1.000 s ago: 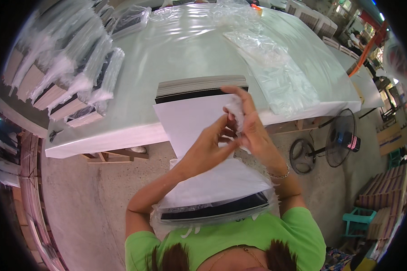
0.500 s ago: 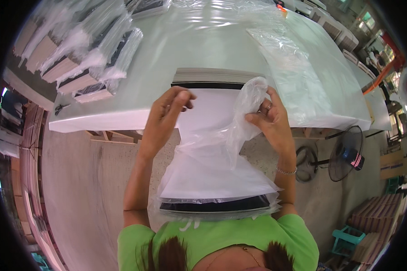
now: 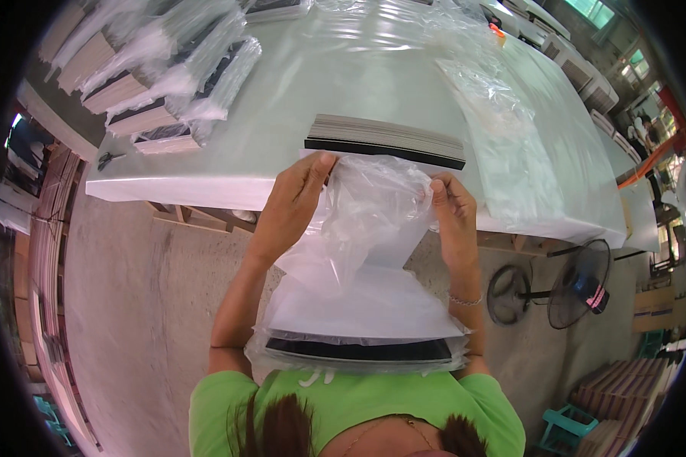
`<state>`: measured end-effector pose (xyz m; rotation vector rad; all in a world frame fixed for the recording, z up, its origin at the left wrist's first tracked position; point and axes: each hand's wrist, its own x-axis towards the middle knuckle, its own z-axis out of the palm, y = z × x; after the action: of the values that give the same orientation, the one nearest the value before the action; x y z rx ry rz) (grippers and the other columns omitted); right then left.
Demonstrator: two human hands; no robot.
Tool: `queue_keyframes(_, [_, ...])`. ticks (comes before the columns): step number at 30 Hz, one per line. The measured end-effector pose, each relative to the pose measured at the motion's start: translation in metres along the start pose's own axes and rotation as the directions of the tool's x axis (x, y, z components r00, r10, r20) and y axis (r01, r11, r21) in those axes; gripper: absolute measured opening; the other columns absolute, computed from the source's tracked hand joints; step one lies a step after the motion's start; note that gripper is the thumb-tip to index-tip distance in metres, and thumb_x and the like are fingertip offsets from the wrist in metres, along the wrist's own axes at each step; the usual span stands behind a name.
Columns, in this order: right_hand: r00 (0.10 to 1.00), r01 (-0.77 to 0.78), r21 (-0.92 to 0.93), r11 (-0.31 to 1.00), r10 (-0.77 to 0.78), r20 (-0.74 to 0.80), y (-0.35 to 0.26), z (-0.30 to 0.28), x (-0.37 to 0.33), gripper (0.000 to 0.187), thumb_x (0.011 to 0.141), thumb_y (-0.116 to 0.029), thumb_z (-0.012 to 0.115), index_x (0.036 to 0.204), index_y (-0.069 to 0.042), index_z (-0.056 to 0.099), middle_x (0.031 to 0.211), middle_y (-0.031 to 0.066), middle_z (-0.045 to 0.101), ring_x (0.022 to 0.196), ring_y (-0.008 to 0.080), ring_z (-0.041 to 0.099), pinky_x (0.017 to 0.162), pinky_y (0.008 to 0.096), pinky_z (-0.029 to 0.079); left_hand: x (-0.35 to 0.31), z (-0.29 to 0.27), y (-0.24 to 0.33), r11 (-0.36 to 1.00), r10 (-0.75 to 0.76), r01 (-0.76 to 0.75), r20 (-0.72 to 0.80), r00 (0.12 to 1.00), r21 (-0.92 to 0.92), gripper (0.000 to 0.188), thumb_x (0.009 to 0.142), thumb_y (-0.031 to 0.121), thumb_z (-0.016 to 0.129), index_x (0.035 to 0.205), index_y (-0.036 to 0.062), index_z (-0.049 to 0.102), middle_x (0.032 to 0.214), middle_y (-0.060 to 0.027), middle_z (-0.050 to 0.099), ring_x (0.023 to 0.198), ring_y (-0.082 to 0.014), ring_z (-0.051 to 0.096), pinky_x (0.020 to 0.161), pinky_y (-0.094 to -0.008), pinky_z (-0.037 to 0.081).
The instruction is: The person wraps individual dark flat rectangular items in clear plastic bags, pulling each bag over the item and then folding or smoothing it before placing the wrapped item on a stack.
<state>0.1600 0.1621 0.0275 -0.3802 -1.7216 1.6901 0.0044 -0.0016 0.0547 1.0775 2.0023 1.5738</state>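
A crumpled, clear plastic bag (image 3: 370, 202) lies over a flat white sheet (image 3: 396, 251), on the near side of a grey-edged, black-faced board stack (image 3: 385, 137). The left hand (image 3: 291, 204) and right hand (image 3: 456, 213) pinch its opposite edges. Uneven pulling might tear such thin film.

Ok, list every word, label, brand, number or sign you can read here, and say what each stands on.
None can be read out.
Green T-shirt: white marks on the chest, only partly in view.
Black pedestal fan: pink-and-white label on the motor housing, too small to read.
Clear plastic bag: no lettering visible.
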Motion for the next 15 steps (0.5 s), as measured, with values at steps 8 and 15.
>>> queue_keyframes(8, [0.991,0.130,-0.147,0.981,-0.130,0.009,-0.004,0.018,0.001,0.024,0.093,-0.024,0.050,0.082,-0.003,0.055,0.067,-0.0061,0.046,0.060,0.0014,0.036,0.051,0.0175,0.030,0.000,0.014,0.033,0.921,0.302,-0.279,-0.045,0.952,0.273,0.037,0.078,0.024,0.064,0.106,0.0004,0.056,0.083,-0.0103,0.057,0.079,-0.0183,0.051,0.075,-0.0278,0.039])
queue_keyframes(15, [0.976,0.056,-0.084,0.995,-0.073,-0.207,-0.009,0.014,0.004,0.026,0.094,-0.024,0.048,0.076,-0.005,0.051,0.058,-0.0089,0.036,0.049,-0.0021,0.028,0.040,0.0165,0.023,0.000,-0.002,0.011,0.967,-0.056,-0.006,0.237,0.970,0.255,0.031,0.073,0.019,0.069,0.095,-0.0011,0.060,0.080,-0.0059,0.060,0.069,-0.0136,0.050,0.065,-0.0251,0.040])
